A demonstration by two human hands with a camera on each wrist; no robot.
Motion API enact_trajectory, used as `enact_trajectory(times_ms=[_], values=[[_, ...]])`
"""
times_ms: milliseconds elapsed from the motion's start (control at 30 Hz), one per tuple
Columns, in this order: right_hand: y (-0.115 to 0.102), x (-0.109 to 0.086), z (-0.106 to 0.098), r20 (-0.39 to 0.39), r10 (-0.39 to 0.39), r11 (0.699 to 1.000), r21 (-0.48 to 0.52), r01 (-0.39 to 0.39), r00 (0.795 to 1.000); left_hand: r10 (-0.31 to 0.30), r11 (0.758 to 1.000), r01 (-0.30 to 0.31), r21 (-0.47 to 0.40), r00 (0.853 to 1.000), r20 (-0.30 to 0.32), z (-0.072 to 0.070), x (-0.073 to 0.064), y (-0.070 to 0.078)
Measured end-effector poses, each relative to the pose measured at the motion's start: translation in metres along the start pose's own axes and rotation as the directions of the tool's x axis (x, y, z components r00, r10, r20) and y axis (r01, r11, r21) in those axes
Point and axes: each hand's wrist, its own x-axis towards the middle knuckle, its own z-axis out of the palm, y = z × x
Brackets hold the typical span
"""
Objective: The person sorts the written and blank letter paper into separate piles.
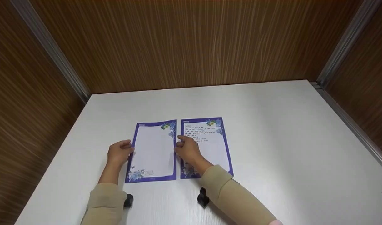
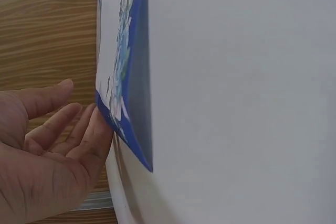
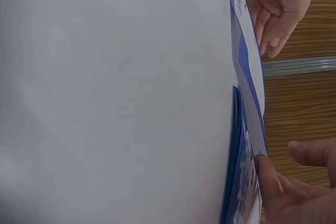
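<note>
A blank letter sheet (image 1: 154, 150) with a purple border and blue flowers lies between the two hands. My left hand (image 1: 118, 153) touches its left edge; in the left wrist view, the thumb stands apart from the paper and the fingertips meet the edge. At the opposite edge, my right hand (image 1: 189, 151) touches the sheet with its fingers, thumb held clear in the right wrist view. The sheet's lower edge (image 2: 137, 153) is raised off the table. Under the right hand and wrist lies a matching sheet with handwriting (image 1: 214, 153), partly covered; several layers show there.
Both sheets are on a white table (image 1: 287, 140) with brown wood-grain panels (image 1: 209, 43) behind and at the sides. Small black objects (image 1: 203, 197) show beside the sleeves, perhaps parts of the wrist cameras. Metal strips (image 1: 50, 47) run along the panel corners.
</note>
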Motion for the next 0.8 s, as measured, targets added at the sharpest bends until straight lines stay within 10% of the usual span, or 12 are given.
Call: enact_trajectory(times_ms=[267,800], values=[[0.001,-0.002,-0.005,0.013,-0.005,1.000,0.005,0.005,1.000,-0.009,1.000,0.009,-0.011,1.000,-0.004,-0.003,-0.002,-0.001],[0.016,0.002,-0.031,0.040,-0.007,0.937,0.349,-0.008,0.999,0.044,0.998,-0.045,-0.040,0.999,-0.031,0.018,-0.004,0.007]])
